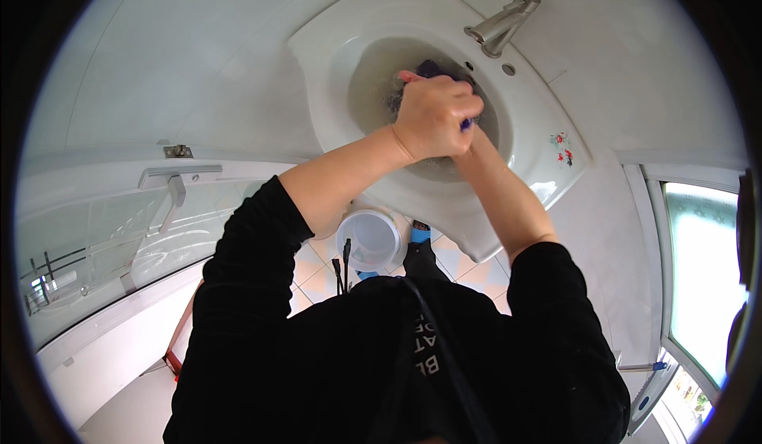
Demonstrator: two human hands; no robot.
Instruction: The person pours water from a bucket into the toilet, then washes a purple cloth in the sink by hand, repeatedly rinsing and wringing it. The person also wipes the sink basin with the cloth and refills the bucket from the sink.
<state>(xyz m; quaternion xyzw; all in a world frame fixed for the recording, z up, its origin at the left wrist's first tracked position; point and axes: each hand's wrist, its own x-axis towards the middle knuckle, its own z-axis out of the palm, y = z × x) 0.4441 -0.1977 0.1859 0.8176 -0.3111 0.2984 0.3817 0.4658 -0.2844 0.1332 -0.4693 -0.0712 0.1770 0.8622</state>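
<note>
At left of frame, a glass shower door [119, 230] curves away, its metal handle [175, 186] matte grey. Below centre, a translucent plastic bucket [369, 240] stands on the tiled floor [317, 273] under the basin. From where I watch, the left hand [432, 115] is clenched over a dark blue-purple cloth [429, 69], wet and bunched, lying in the bowl of the glossy white ceramic sink [548, 166] in the upper centre. The right hand is hidden beneath the left; I cannot tell its grip. The cloth pokes out above the knuckles, toward the brushed-metal tap [504, 23] at upper right.
</note>
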